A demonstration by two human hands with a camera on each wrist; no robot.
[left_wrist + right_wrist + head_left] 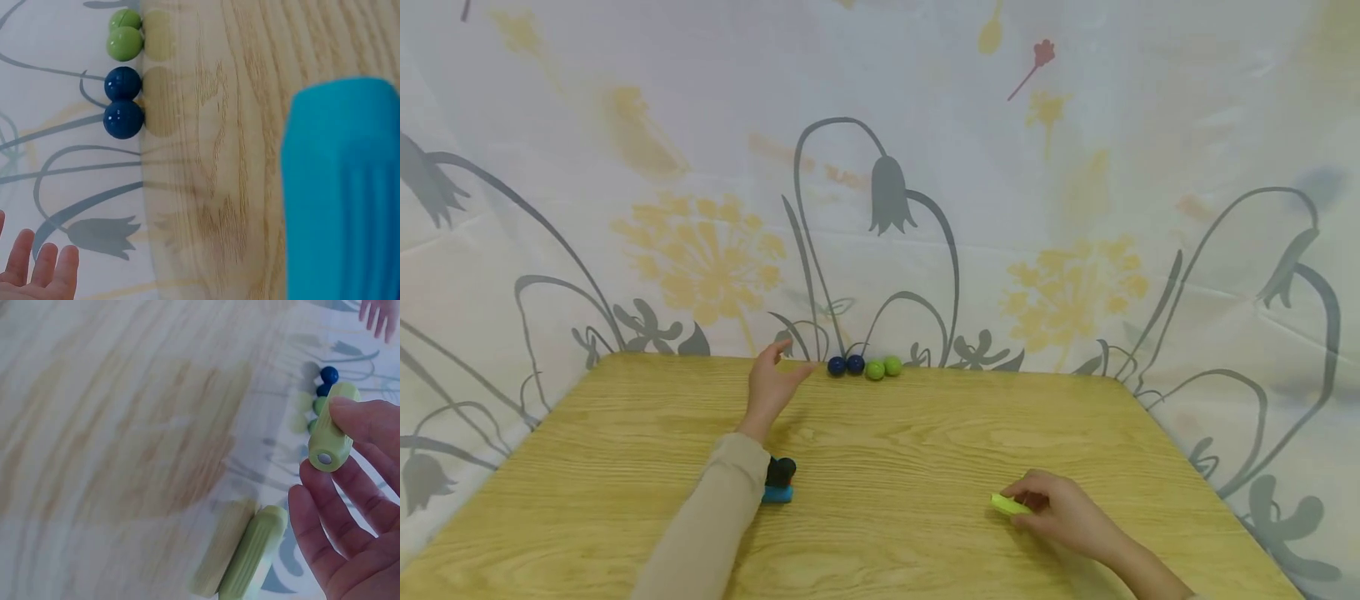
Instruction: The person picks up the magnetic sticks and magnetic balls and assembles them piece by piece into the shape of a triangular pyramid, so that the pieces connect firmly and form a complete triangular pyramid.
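My left hand is raised open over the far edge of the wooden table, its fingers straight and holding nothing. Just to its right, two dark blue balls and two green balls sit in a row against the curtain. In the left wrist view, the blue balls and green balls lie apart from my fingertips. My right hand pinches a light green ribbed cylinder low over the table's near right. A second green cylinder lies beside that hand.
A blue ribbed piece with something black on top lies by my left forearm and fills the right side of the left wrist view. A flower-printed curtain hangs behind and around the table.
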